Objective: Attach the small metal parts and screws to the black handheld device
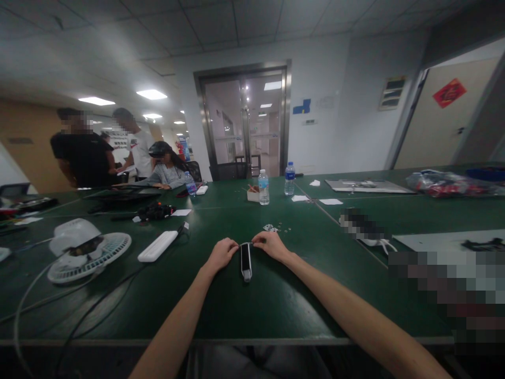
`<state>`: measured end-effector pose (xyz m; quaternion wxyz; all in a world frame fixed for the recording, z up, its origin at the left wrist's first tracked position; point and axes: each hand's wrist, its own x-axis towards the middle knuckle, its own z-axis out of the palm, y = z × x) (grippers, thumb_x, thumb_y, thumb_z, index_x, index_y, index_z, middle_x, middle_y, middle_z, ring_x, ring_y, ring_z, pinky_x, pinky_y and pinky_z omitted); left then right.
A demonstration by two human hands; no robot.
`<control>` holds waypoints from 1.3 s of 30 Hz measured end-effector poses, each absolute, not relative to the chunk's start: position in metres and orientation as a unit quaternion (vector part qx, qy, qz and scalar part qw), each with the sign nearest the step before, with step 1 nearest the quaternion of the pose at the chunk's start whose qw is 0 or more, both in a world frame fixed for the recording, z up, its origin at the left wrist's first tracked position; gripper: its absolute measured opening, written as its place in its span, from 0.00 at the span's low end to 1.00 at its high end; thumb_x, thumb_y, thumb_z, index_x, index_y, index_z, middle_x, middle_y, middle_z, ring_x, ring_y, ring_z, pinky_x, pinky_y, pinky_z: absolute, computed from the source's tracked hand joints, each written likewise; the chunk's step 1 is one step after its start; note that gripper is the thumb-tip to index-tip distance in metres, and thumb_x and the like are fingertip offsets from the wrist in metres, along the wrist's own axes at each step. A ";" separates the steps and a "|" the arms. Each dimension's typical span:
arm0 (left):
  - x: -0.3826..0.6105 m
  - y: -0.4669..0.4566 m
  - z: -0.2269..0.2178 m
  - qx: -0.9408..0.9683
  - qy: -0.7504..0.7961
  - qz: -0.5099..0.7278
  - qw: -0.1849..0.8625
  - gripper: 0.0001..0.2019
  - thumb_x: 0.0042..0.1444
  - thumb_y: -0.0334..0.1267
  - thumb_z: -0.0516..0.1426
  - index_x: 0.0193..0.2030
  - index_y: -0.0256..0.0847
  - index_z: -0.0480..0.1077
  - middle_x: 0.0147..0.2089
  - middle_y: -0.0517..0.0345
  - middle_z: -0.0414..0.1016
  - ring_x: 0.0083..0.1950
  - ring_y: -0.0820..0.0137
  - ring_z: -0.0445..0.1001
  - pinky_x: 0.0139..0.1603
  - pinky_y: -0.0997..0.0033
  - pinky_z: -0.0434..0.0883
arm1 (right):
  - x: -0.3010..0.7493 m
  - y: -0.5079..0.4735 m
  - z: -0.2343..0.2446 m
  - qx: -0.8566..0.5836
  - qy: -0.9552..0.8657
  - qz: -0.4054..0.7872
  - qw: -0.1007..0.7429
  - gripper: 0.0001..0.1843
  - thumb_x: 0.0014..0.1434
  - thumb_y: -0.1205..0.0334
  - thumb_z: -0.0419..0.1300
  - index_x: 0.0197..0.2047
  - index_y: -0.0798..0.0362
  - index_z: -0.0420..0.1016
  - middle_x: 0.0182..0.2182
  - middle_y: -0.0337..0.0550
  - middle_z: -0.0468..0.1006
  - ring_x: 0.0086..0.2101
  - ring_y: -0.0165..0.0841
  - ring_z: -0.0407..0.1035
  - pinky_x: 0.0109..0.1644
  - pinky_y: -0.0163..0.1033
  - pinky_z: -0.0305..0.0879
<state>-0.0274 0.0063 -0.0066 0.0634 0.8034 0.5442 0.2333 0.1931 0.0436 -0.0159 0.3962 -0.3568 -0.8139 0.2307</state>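
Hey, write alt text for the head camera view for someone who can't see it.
The person's left hand and right hand meet at the top of a slim black-and-white device on a green workbench. Small parts lie just beyond, with a white fan to the left. A seated person sits farther along.

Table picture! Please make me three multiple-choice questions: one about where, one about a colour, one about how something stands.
1. Where is the fan from the left hand?
A. To its left
B. To its right
C. Under it

2. What colour is the table?
A. Red
B. Green
C. White

3. How is the bottle by the box?
A. Lying down
B. Upside down
C. Upright

Answers:
1. A, the fan sits left of that hand.
2. B, the tabletop shows green.
3. C, it stands on its base, cap up.
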 end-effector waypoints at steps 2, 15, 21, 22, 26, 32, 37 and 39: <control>-0.027 0.006 -0.006 0.803 0.545 0.232 0.061 0.12 0.59 0.39 0.50 0.37 0.39 0.74 0.37 0.53 0.73 0.40 0.66 0.69 0.41 0.67 0.67 | 0.193 0.044 -0.017 -0.359 -0.806 0.254 0.396 0.07 0.51 0.63 0.62 0.34 0.53 0.78 0.30 0.40 0.78 0.30 0.28 0.71 0.37 0.33 0.66; -0.028 0.006 -0.009 0.800 0.547 0.240 0.056 0.12 0.59 0.39 0.50 0.37 0.40 0.74 0.37 0.55 0.73 0.40 0.67 0.70 0.41 0.68 0.66 | 0.192 0.040 -0.013 -0.368 -0.817 0.217 0.388 0.09 0.55 0.59 0.58 0.34 0.51 0.79 0.28 0.39 0.78 0.29 0.29 0.70 0.36 0.33 0.63; -0.028 0.007 -0.009 0.801 0.549 0.232 0.052 0.13 0.59 0.41 0.50 0.37 0.40 0.74 0.37 0.54 0.72 0.40 0.66 0.70 0.41 0.68 0.66 | 0.190 0.040 -0.015 -0.366 -0.820 0.222 0.381 0.11 0.57 0.58 0.55 0.35 0.53 0.78 0.23 0.38 0.76 0.24 0.27 0.68 0.32 0.31 0.62; -0.027 0.007 -0.009 0.803 0.547 0.233 0.051 0.13 0.59 0.41 0.50 0.37 0.40 0.74 0.37 0.54 0.72 0.40 0.66 0.70 0.41 0.68 0.66 | 0.190 0.040 -0.015 -0.365 -0.821 0.221 0.379 0.11 0.58 0.58 0.55 0.35 0.53 0.78 0.24 0.38 0.76 0.24 0.27 0.68 0.32 0.31 0.62; -0.027 0.007 -0.010 0.809 0.537 0.236 0.045 0.12 0.59 0.40 0.50 0.37 0.40 0.74 0.37 0.54 0.72 0.39 0.66 0.70 0.41 0.68 0.66 | 0.185 0.038 -0.015 -0.360 -0.830 0.204 0.373 0.11 0.58 0.58 0.55 0.35 0.53 0.78 0.28 0.40 0.78 0.27 0.29 0.70 0.34 0.32 0.62; -0.028 0.008 -0.011 0.811 0.534 0.236 0.035 0.12 0.59 0.40 0.50 0.37 0.40 0.74 0.36 0.54 0.72 0.39 0.67 0.70 0.40 0.69 0.66 | 0.185 0.039 -0.016 -0.348 -0.850 0.180 0.352 0.14 0.59 0.54 0.55 0.43 0.52 0.75 0.35 0.42 0.79 0.34 0.31 0.72 0.41 0.34 0.64; -0.028 0.007 -0.011 0.809 0.537 0.238 0.026 0.13 0.60 0.41 0.50 0.38 0.39 0.74 0.37 0.54 0.73 0.40 0.67 0.70 0.42 0.70 0.66 | 0.202 0.049 -0.011 -0.358 -0.880 0.101 0.295 0.24 0.54 0.52 0.60 0.52 0.54 0.70 0.41 0.47 0.76 0.42 0.36 0.70 0.47 0.39 0.63; -0.028 0.006 -0.010 0.809 0.539 0.234 0.030 0.13 0.60 0.41 0.50 0.39 0.40 0.75 0.38 0.54 0.74 0.40 0.67 0.70 0.42 0.69 0.66 | 0.218 0.055 -0.006 -0.378 -0.878 0.063 0.287 0.22 0.56 0.51 0.58 0.50 0.53 0.71 0.43 0.47 0.76 0.44 0.37 0.68 0.48 0.40 0.61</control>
